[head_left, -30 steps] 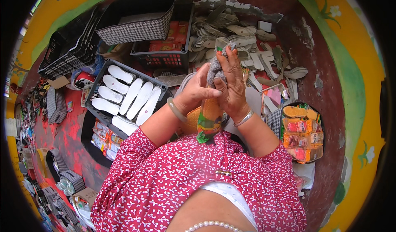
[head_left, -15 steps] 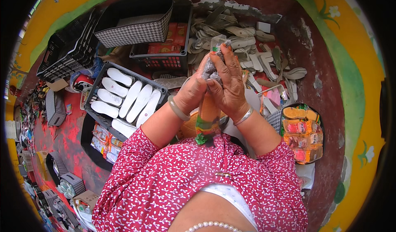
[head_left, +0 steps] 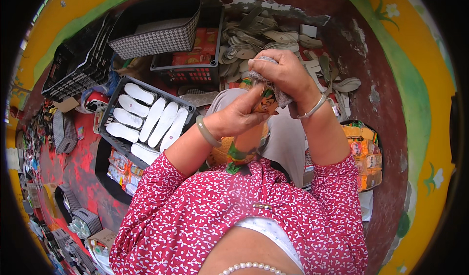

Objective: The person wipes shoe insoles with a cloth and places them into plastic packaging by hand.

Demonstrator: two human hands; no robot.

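Observation:
In front of my chest stands a long clear plastic packet [head_left: 246, 140] with an orange, sole-shaped piece inside and green print at its ends. My left hand [head_left: 237, 115] is closed round its upper part, thumb on the front. A grey, fuzzy, folded piece [head_left: 281, 97] sits at the packet's top end. My right hand [head_left: 287, 74] grips it from above, fingers curled over it; how far it reaches into the packet is hidden.
A black crate [head_left: 191, 117] of white insoles stands to the left. Behind it are a checked basket [head_left: 154, 40] and another crate [head_left: 213, 74] with red packs. Loose insoles [head_left: 244, 48] pile up at the back. At right are orange packets [head_left: 367, 150].
My palms, pressed together round the packet's top before, have parted. My left hand has slid lower on the packet, and my right hand has curled over the grey piece.

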